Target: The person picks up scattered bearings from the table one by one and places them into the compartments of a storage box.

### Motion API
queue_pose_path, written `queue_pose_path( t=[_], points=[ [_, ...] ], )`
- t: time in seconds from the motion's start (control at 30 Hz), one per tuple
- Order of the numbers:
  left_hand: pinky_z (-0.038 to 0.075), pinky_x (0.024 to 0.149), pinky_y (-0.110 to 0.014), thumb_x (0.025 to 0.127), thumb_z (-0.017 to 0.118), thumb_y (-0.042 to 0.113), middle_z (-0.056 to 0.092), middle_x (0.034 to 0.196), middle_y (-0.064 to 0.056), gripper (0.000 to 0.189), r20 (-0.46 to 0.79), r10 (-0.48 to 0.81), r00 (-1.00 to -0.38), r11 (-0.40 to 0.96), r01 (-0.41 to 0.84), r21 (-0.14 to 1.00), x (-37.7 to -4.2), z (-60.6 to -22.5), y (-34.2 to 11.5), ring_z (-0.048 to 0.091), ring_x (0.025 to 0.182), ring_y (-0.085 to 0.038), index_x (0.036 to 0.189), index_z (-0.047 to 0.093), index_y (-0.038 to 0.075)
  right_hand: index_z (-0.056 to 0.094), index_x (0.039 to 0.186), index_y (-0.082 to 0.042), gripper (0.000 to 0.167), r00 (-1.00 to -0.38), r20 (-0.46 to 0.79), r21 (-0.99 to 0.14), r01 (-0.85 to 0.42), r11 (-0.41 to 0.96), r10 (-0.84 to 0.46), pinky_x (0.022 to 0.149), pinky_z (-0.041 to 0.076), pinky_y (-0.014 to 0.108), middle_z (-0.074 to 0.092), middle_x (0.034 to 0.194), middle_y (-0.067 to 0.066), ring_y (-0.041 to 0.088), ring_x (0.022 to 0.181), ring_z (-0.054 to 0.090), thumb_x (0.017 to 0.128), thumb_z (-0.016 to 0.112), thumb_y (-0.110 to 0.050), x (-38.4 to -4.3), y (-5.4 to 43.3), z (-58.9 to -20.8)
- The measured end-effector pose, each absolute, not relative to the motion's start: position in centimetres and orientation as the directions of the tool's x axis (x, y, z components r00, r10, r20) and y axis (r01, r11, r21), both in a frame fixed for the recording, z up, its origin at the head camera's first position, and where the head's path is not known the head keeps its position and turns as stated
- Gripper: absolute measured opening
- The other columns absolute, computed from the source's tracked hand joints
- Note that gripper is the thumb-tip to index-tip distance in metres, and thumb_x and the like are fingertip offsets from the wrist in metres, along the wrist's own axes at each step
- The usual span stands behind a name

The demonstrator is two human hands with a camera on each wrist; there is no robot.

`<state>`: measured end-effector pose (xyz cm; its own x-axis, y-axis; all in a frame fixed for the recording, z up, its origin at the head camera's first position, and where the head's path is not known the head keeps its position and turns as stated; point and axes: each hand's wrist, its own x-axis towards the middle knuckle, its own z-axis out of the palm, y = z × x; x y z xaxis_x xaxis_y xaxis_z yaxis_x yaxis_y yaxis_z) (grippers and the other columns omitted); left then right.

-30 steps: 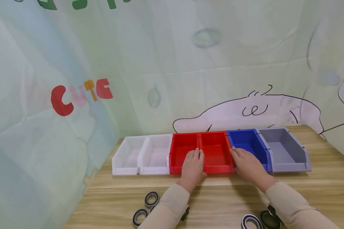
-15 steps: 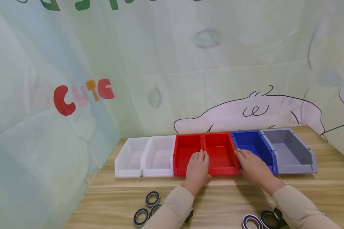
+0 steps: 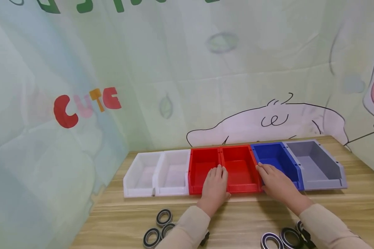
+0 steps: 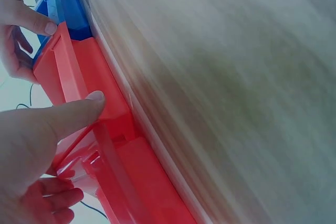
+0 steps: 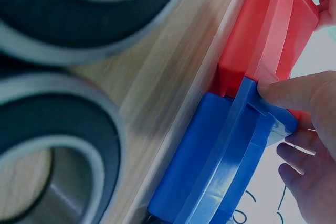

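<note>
In the head view my left hand grips the wall between the left red bin and the right red bin. The left wrist view has its thumb pressed on the front corner and its fingers curled behind. My right hand pinches the adjoining walls of the right red bin and the blue bin. Its thumb lies at their front corner in the right wrist view, with the other fingers bent behind. Both hands thus hold the right red bin by its sides.
Two white bins adjoin the reds on the left, and a grey bin adjoins the blue one. Several bearings lie front left on the wooden table, with more bearings front right. A printed cloth hangs behind.
The row of bins has shifted slightly right and a little nearer, with both hands moving along and keeping their grip. The head view has also shifted slightly.
</note>
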<state>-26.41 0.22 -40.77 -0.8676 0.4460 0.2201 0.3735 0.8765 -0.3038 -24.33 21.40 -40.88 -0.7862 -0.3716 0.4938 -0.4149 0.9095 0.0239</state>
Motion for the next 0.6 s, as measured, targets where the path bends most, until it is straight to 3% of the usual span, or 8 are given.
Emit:
queue_pose_path(
  t=[0.6],
  points=[
    [0.038,0.106,-0.031,0.068,0.074,0.051,0.038,0.143,-0.008,0.093,0.193,0.465,-0.864,0.882,0.433,-0.187,-26.19,-40.76,0.15,0.041,0.127,-0.022,0.14,0.034,0.009,0.051,0.124,0.007,0.064,-0.822,0.445,0.004,-0.397,0.918,-0.357,0.093,0.045,0.05,0.053,0.126,0.025,0.039,0.114,0.052,0.068,0.078,-0.01,-23.61,21.8,-40.98]
  ],
)
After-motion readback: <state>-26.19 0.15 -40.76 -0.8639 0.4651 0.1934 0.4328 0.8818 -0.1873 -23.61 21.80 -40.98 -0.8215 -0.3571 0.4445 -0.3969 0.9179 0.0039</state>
